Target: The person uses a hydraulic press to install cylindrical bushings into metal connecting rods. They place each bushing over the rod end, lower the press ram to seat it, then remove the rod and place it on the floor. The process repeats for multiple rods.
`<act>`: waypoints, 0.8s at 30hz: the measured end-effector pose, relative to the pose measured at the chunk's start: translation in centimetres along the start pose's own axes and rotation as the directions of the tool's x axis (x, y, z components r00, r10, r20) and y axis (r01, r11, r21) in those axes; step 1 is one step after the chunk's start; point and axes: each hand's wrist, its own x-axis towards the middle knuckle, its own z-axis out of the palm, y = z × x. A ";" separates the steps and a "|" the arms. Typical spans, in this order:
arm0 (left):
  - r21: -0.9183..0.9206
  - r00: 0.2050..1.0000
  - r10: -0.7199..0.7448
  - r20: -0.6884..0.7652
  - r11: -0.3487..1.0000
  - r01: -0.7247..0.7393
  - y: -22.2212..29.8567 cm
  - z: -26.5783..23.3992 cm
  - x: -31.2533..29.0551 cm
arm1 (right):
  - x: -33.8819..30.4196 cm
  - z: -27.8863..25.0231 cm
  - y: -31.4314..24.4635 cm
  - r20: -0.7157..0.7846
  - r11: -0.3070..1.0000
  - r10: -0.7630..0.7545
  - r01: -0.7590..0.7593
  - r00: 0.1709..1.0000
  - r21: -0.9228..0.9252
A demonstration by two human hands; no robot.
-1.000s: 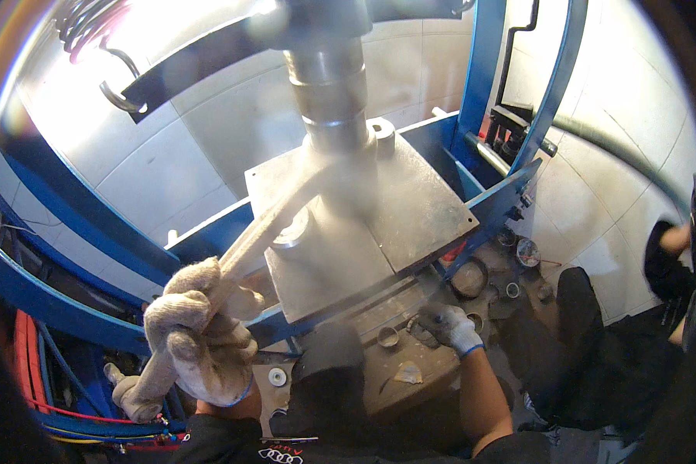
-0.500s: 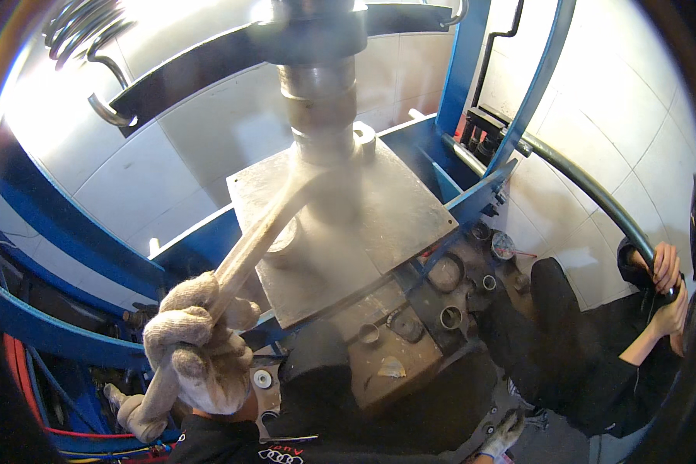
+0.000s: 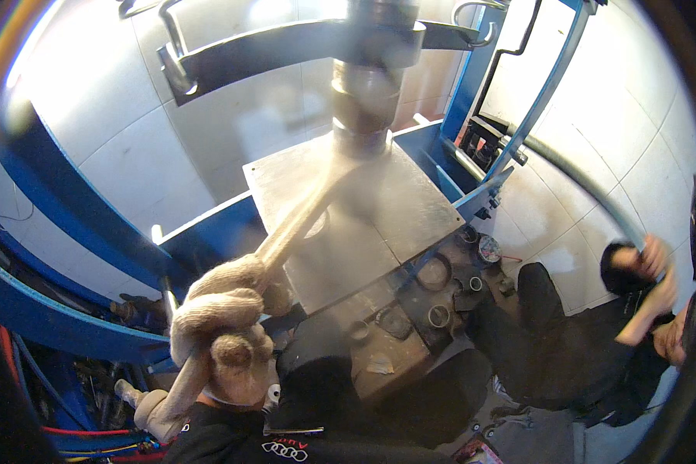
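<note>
My left hand [image 3: 228, 325], in a beige knit glove, is closed around a long pale rod [image 3: 295, 220]. The rod slants up and away, its far end meeting the foot of the press's steel ram [image 3: 363, 97]; haze blurs that contact. Below the fist, a pale, cloth-like piece [image 3: 153, 410] sticks out to the left; I cannot tell whether it belongs to the rod or the glove. The ram stands over a thick square steel plate [image 3: 410, 209] lying across the blue press frame [image 3: 209, 240]. My right hand is out of view.
At right, a co-worker's hands [image 3: 653, 267] are on a long dark lever [image 3: 588, 182] joined to the pump unit [image 3: 483, 143]. Metal rings [image 3: 438, 315] and a round tin [image 3: 489, 249] lie below the plate. Hoses [image 3: 85, 433] run at lower left.
The view has shifted, so the press sits farther right. The co-worker's hands and lever end have moved up. My gloved right hand has left the lower edge. My left hand keeps its grip.
</note>
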 end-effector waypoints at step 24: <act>0.025 0.996 0.089 0.005 0.996 -0.089 0.5 1.2 0.6 | -1.2 -6.5 -3.0 -0.250 0.933 -0.221 0.278 0.943 0.227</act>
